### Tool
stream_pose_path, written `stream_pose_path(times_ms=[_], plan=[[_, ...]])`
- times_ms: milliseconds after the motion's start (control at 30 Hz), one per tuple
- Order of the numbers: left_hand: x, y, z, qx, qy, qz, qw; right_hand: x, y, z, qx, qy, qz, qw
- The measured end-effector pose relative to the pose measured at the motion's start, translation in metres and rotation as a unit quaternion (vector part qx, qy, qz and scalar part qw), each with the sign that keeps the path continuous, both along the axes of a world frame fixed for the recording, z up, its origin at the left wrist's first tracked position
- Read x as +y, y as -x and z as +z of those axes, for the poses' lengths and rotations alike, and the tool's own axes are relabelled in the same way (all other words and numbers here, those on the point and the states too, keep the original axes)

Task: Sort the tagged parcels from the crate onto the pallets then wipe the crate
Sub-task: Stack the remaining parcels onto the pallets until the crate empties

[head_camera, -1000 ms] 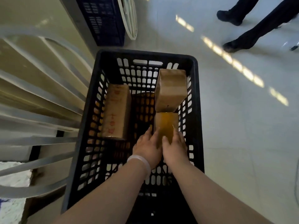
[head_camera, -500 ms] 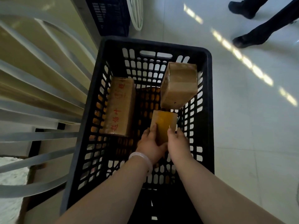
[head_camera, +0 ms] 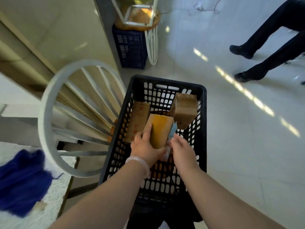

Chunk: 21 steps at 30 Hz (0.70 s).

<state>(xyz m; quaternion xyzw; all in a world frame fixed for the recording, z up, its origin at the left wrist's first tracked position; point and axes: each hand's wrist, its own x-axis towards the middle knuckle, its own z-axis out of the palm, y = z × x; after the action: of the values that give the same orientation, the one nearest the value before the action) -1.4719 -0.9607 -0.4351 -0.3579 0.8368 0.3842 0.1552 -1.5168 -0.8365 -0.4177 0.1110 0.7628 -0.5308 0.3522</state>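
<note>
We see the yellow parcel (head_camera: 159,131) as a small flat carton, its upper face covered in glossy amber-yellow tape that catches the light. A pale blue-grey slip shows at its right edge; we cannot read it.

Our left hand (head_camera: 145,146) grips the parcel at its near end, with the fingers curled up along the left side and the thumb under the bottom corner. Our right hand (head_camera: 183,150) is spread loosely with relaxed fingers and holds nothing. It sits just beside the parcel's lower right corner, and we cannot tell whether it touches.

The parcel is held over the inside of the black crate (head_camera: 165,80), at the centre of the frame, and it overlaps the right edge of the long box (head_camera: 137,121) in the picture.

We count three parcels: the yellow one, the long brown box with red print along the crate's left wall, and a brown taped box (head_camera: 184,109) tilted against the right wall at the far end. We count two hands and two crates, the black one and a blue crate (head_camera: 130,47) at upper centre.

The yellow parcel's long axis runs from our left hand toward the top of the frame, leaning slightly right. The long box lies nearly parallel to it.

A blue cloth (head_camera: 23,177) lies at lower left, beside a white chair back (head_camera: 47,100).
</note>
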Motion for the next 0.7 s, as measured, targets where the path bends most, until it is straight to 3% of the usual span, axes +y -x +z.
stream_pose_path(times_ms=[133, 267, 333, 467, 700], plan=[[-0.007, -0.006, 0.046, 0.045, -0.171, 0.062, 0.982, 0.013, 0.012, 0.036, 0.078, -0.043, 0.058, 0.994], [-0.002, -0.012, 0.090, 0.095, -0.281, 0.120, 0.947, 0.021, 0.018, 0.074, 0.084, -0.003, 0.088, 0.993], [0.004, -0.013, 0.106, 0.104, -0.271, 0.122, 0.949, 0.023, 0.018, 0.090, 0.088, 0.016, 0.102, 0.991], [0.011, -0.014, 0.132, 0.113, -0.150, 0.079, 0.979, 0.024, 0.015, 0.116, 0.140, 0.008, 0.129, 0.982], [0.001, -0.021, 0.178, 0.166, -0.236, 0.068, 0.955, 0.041, 0.031, 0.155, 0.201, -0.026, 0.118, 0.972]])
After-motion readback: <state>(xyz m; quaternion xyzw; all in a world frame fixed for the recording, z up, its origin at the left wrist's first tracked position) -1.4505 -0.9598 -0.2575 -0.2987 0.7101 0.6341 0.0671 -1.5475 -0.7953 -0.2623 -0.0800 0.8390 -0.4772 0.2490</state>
